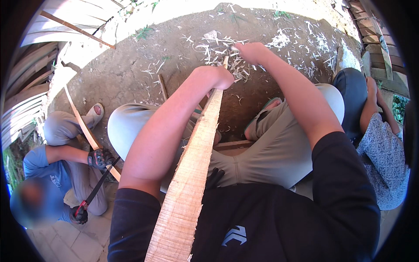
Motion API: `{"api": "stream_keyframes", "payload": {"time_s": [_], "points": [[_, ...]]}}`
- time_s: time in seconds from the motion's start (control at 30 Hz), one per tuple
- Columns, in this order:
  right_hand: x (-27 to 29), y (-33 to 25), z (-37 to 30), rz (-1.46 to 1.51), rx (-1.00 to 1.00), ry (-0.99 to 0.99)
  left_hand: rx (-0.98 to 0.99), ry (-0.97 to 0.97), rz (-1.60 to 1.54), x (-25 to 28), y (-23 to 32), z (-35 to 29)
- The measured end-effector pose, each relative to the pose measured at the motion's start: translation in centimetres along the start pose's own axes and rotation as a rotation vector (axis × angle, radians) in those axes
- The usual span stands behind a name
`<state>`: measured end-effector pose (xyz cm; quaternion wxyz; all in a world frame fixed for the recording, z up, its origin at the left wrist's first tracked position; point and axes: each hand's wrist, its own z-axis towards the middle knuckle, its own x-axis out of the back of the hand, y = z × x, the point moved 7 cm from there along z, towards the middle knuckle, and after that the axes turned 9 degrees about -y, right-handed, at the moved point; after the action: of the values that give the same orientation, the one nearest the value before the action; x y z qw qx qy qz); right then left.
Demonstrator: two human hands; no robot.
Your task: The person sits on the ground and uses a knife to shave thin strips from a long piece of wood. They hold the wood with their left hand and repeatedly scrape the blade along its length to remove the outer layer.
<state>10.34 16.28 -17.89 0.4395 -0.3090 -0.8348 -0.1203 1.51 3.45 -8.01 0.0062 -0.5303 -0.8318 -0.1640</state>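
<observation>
A long pale wooden plank (185, 183), rough along its edges, runs from the lower edge up between my knees and looks narrower toward its far end. My left hand (221, 77) is closed around it near that narrow end, and the tip (225, 61) sticks out beyond my fist. Just right of the tip, my right hand (251, 53) is closed, its fingers curled. A small greyish piece shows at those fingers, too little of it to name. Several pale wood shavings (242, 70) lie on the ground beneath both hands.
At the left, a co-worker in dark gloves holds a long blade (98, 185) with a red and black handle against a wooden strip (80, 120). Another person in a patterned garment (384, 161) sits close at my right. More shavings (279, 39) and a stick (163, 87) lie on the dirt.
</observation>
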Motion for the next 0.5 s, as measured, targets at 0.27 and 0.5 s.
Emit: {"api": "stream_keyframes", "payload": {"time_s": [0.27, 0.5], "points": [[3.4, -0.1, -1.4, 0.126, 0.046, 0.137, 0.024, -0.014, 0.050, -0.2, 0.0, 0.1], [-1.0, 1.5, -0.6, -0.157, 0.009, -0.091, 0.011, -0.001, -0.044, 0.0, 0.0, 0.1]]}}
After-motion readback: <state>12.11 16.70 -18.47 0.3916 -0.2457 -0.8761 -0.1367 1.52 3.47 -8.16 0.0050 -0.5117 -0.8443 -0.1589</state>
